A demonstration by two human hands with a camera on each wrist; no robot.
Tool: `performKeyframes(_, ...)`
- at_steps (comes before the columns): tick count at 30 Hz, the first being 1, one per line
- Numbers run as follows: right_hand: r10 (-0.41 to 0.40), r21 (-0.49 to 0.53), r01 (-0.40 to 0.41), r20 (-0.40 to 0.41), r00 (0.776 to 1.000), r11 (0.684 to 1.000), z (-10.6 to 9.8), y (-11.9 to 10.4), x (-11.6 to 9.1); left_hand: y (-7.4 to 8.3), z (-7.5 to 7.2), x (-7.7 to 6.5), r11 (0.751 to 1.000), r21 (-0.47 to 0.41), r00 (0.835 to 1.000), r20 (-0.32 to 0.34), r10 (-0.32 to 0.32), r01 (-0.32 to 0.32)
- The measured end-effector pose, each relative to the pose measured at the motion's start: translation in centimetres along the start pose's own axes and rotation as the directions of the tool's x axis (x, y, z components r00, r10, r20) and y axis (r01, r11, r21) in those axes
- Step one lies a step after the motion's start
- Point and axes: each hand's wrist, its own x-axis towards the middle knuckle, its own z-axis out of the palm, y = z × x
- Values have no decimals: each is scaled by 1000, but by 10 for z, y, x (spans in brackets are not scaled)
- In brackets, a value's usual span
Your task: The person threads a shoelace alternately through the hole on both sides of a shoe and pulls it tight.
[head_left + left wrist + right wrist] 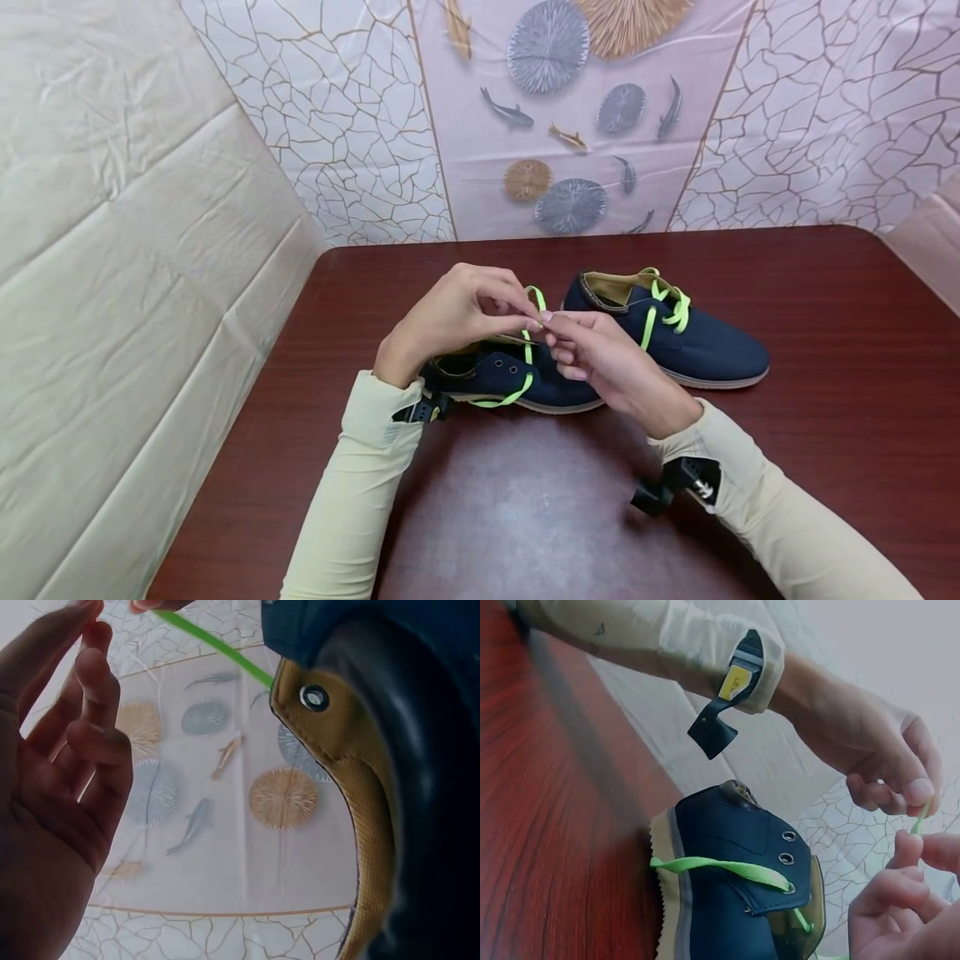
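Note:
A navy shoe (558, 387) stands on the table, its neon green shoelace (528, 353) threaded low with two upper eyelets bare in the head view. One end of this lace hangs down the shoe's near side, as the right wrist view shows along the lace (720, 866). The other end rises above the shoe, where my left hand (480, 308) pinches it between thumb and fingertips. Close against those fingertips, my right hand (607, 358) pinches the same lace. In the left wrist view, the taut lace (217, 649) runs up from the tan-lined eyelet flap (315, 701).
A second navy shoe (697, 337), its green lace tied in a bow, stands just behind and to the right. Both are on a dark red-brown table (840, 333). A patterned cloth (360, 125) hangs behind it, and a pale cloth (150, 250) lines the left side.

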Motion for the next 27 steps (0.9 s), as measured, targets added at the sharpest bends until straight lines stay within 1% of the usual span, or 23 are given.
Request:
performKeyframes(3,19,-3,-19,8,1000,1000,-2,3,0,-2,0,-2,999,5,998,48,-39,39)
performKeyframes(6,-1,-46,1,-3,1000,999,0,8,2,-5,0,-9,993,44,992,50,-115,113)
performKeyframes(8,-22,-83,20,-14,1000,996,1,11,3,-7,-1,-14,982,86,984,48,-174,169)
performKeyframes(11,-45,-146,41,-25,999,988,3,12,3,-11,-3,-22,954,143,958,77,-277,264)
performKeyframes(13,-64,-200,55,-39,997,978,3,13,4,-14,-3,-26,937,180,938,125,-323,299)
performKeyframes(15,-101,-268,83,-53,993,960,4,16,5,-18,-1,-30,923,216,919,170,-357,318)
performKeyframes(18,-178,-380,135,-80,981,915,7,22,5,-23,4,-35,920,243,905,224,-361,307)
performKeyframes(20,-227,-448,164,-90,970,879,9,27,4,-28,8,-40,925,227,902,245,-356,303)
performKeyframes(22,-273,-507,189,-97,957,841,11,31,3,-31,12,-44,933,192,905,249,-346,304)
performKeyframes(24,-327,-561,217,-103,939,799,12,34,2,-34,15,-47,940,151,911,241,-336,307)
performKeyframes(27,-430,-657,268,-95,898,705,12,39,0,-36,17,-48,948,126,921,229,-316,294)
